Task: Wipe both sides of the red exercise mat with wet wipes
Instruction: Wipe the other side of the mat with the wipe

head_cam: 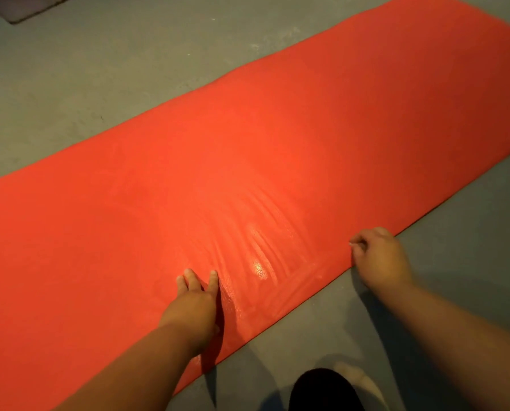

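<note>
A red mat (277,143) lies flat on a grey floor (99,69), wet streaks (259,262) shining near its front edge. The person's left hand (193,307) presses down on it, fingers spread. The right hand (381,259), fingers curled, appears to pinch that edge. The upper side looks wiped. The next move is likely to lift the edge and turn the mat over.
</note>
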`<move>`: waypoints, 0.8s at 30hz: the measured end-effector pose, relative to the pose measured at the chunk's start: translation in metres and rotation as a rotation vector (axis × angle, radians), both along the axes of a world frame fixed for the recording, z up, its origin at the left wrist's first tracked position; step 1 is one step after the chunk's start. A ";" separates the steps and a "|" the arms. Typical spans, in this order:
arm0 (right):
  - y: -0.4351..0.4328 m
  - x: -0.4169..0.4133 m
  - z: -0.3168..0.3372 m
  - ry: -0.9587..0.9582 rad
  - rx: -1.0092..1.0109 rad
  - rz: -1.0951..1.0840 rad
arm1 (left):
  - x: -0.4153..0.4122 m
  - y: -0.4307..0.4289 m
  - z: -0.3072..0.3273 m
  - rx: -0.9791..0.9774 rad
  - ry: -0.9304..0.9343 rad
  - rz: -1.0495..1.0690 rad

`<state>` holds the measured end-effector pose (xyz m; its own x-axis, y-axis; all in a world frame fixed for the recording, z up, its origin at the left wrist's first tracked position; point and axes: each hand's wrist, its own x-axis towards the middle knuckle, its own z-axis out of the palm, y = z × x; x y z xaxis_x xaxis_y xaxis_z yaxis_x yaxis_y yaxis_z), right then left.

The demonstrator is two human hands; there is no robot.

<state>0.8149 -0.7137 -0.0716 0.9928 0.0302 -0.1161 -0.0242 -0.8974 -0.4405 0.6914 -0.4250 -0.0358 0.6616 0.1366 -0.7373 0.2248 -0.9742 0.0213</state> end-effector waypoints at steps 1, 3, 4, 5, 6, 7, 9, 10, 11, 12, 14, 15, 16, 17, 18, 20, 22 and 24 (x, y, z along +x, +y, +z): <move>0.006 -0.004 0.001 0.011 -0.027 0.007 | 0.000 -0.001 0.000 -0.002 0.005 0.001; 0.034 -0.034 0.003 0.066 -0.028 0.182 | 0.000 -0.001 0.001 -0.005 0.015 0.008; 0.051 -0.056 0.004 0.079 0.005 0.320 | 0.001 -0.001 0.001 -0.003 0.013 0.009; 0.066 -0.080 0.007 0.104 0.047 0.485 | 0.001 -0.001 0.001 -0.002 0.011 0.006; 0.072 -0.095 0.009 0.131 0.065 0.647 | 0.001 -0.001 0.001 0.000 0.009 0.003; 0.071 -0.098 0.008 0.120 0.080 0.775 | 0.001 0.000 0.000 0.006 0.010 -0.003; 0.054 -0.078 -0.001 0.066 0.077 0.751 | 0.000 -0.001 -0.002 0.020 0.019 -0.013; 0.040 -0.060 -0.002 0.053 0.070 0.621 | 0.001 -0.001 -0.003 0.028 0.020 -0.017; 0.024 -0.038 -0.003 0.040 0.055 0.438 | 0.001 0.000 -0.004 0.036 0.024 -0.022; 0.008 -0.019 -0.001 0.037 0.039 0.246 | 0.002 0.000 -0.004 0.043 0.030 -0.025; -0.007 -0.001 0.001 0.026 0.010 0.031 | 0.002 -0.001 -0.004 0.050 0.044 -0.028; -0.001 -0.006 0.002 0.039 -0.016 0.041 | 0.003 -0.002 -0.004 0.052 0.051 -0.027; 0.012 -0.020 0.003 0.081 -0.018 0.127 | 0.004 -0.003 -0.003 0.055 0.054 -0.023; 0.031 -0.042 0.002 0.118 0.012 0.253 | 0.006 -0.004 -0.002 0.059 0.056 -0.022; 0.051 -0.068 0.001 0.127 0.049 0.397 | 0.006 -0.005 -0.002 0.063 0.055 -0.022; 0.076 -0.111 0.004 0.140 0.140 0.683 | 0.005 -0.003 -0.002 0.062 0.049 -0.021; 0.071 -0.106 0.002 0.189 0.162 0.775 | 0.004 -0.002 -0.003 0.060 0.034 -0.026; 0.050 -0.070 0.002 0.181 0.160 0.576 | 0.004 -0.001 -0.005 0.063 0.033 -0.029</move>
<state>0.7450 -0.6637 -0.0693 0.7769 0.5859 -0.2305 0.3576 -0.7119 -0.6044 0.6956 -0.4260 -0.0404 0.6413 0.1644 -0.7495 0.1959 -0.9795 -0.0472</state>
